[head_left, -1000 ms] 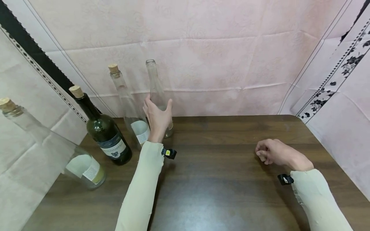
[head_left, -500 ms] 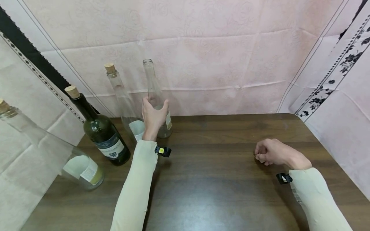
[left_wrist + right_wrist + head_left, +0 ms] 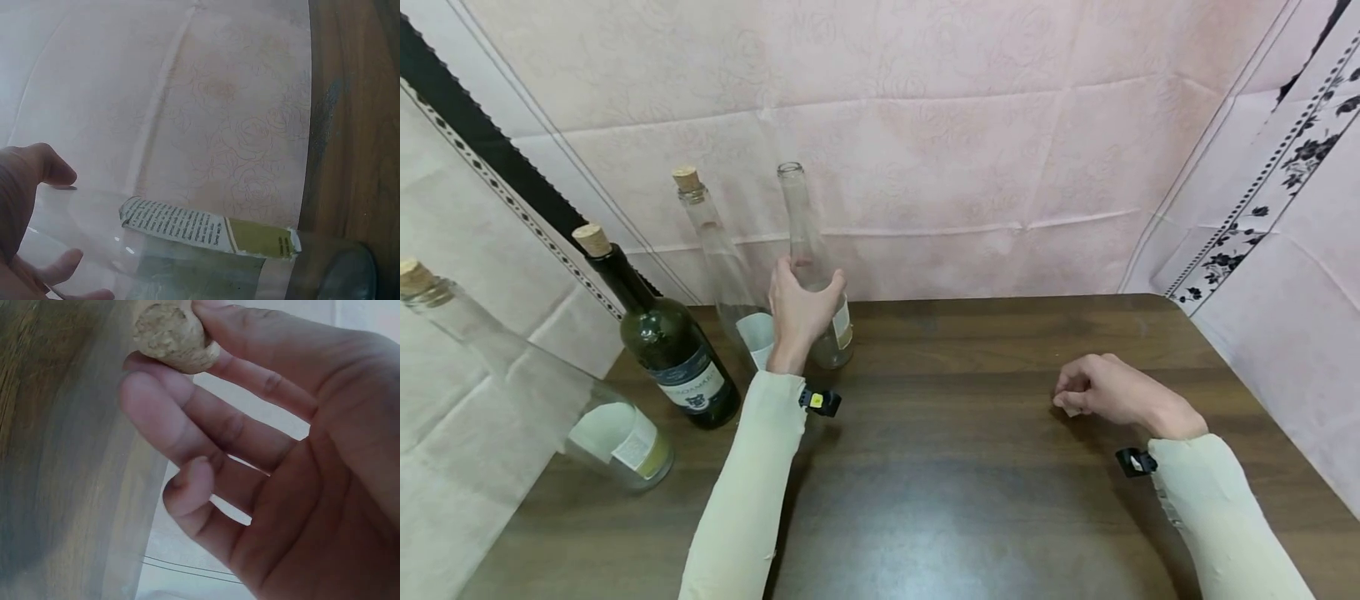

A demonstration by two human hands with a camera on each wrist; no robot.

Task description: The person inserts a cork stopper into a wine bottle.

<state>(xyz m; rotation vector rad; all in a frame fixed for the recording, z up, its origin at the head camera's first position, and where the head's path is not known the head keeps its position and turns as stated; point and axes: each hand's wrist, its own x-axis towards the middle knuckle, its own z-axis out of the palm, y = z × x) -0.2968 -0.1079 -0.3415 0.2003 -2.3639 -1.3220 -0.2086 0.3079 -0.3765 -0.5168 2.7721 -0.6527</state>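
My left hand (image 3: 803, 315) grips an uncorked clear glass bottle (image 3: 802, 218) around its body, near the back edge of the table. The thumb is on the right side of the glass. A white and olive label (image 3: 209, 230) shows on this bottle in the left wrist view. Over the right part of the table, my right hand (image 3: 1108, 390) pinches a cork stopper (image 3: 172, 339) between thumb and fingers. In the head view the cork is hidden by that hand. Left of my left hand stands a corked clear bottle (image 3: 718, 250), partly covered by the wrist.
A corked dark green wine bottle (image 3: 662, 333) stands further left. Another corked clear bottle (image 3: 542, 367) is at the far left. The brown wooden table (image 3: 940, 467) meets pale cloth (image 3: 940, 183) hung behind it and at both sides.
The uncorked bottle has turned, so its label now faces right, and it has come slightly nearer with my left hand. My right hand has shifted a little left.
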